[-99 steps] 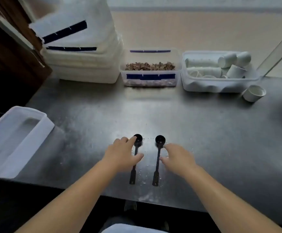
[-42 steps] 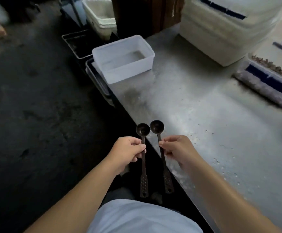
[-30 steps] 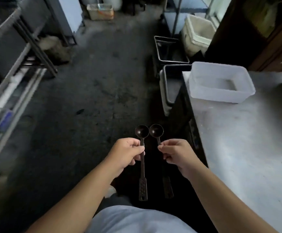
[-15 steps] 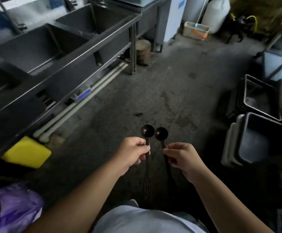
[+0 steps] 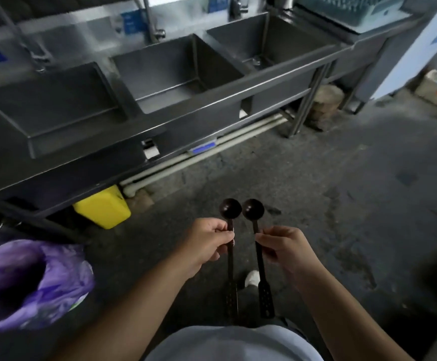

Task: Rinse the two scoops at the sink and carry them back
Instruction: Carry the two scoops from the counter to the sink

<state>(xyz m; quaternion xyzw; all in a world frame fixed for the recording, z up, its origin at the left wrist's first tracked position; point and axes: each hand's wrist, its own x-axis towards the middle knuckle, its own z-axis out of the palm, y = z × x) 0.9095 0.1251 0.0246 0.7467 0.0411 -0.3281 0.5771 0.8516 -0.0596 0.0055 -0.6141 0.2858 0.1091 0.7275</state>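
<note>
Carrying the two scoops to the sink is the step in hand, and I judge it is done well by walking straight to a basin with the pinch firm and the bowls held apart, so they do not knock together. On the far left a purple bag [image 5: 27,285] sits on the floor, and a yellow container [image 5: 102,207] stands under the sink [image 5: 186,110] — a long steel unit with three basins, which looks empty. The middle basin seems the nearest to reach.

The left hand [image 5: 204,244] is clenched around the thin handle of the left scoop [image 5: 230,246], thumb and fingers pinching just below the bowl. The right hand [image 5: 285,247] grasps the right scoop [image 5: 257,246] in the same manner. Both scoops are in the air in front of the body, above the floor and well apart from the sink.

Each scoop has its long axis running away from the person — the round bowl points forward toward the sink, and the flat perforated end points back toward the body. The two bowls are just beside each other, almost touching.
</note>
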